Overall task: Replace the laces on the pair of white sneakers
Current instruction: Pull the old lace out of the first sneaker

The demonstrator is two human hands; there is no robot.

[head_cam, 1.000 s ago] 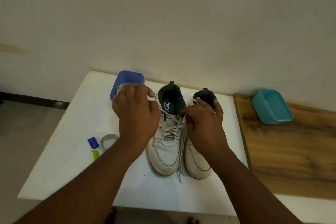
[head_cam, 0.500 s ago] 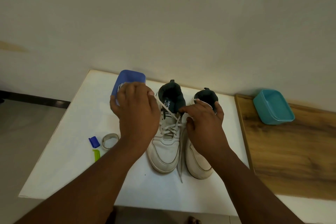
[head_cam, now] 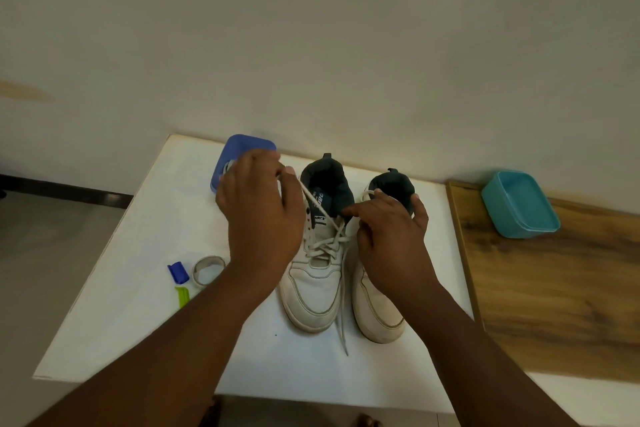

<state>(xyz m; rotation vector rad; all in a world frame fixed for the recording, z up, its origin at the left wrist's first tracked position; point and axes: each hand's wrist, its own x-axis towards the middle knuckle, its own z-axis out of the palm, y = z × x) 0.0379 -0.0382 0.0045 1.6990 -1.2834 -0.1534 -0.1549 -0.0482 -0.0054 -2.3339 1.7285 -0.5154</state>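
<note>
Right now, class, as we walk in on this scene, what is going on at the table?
A person is unlacing the left sneaker of a white pair on a white table. The left hand pinches a lace end and draws it up and away, taut from the upper eyelets. The right hand rests on the right sneaker, fingers by the tongue. The lower rows remain laced; another lace end trails between the shoes.

Two bare forearms enter from the bottom edge, no sleeves visible up to the frame edge. Left hand point(head_cam: 258, 218) and right hand point(head_cam: 391, 236): no gloves, rings, watch or wristbands. Short fingernails visible on the left hand.
</note>
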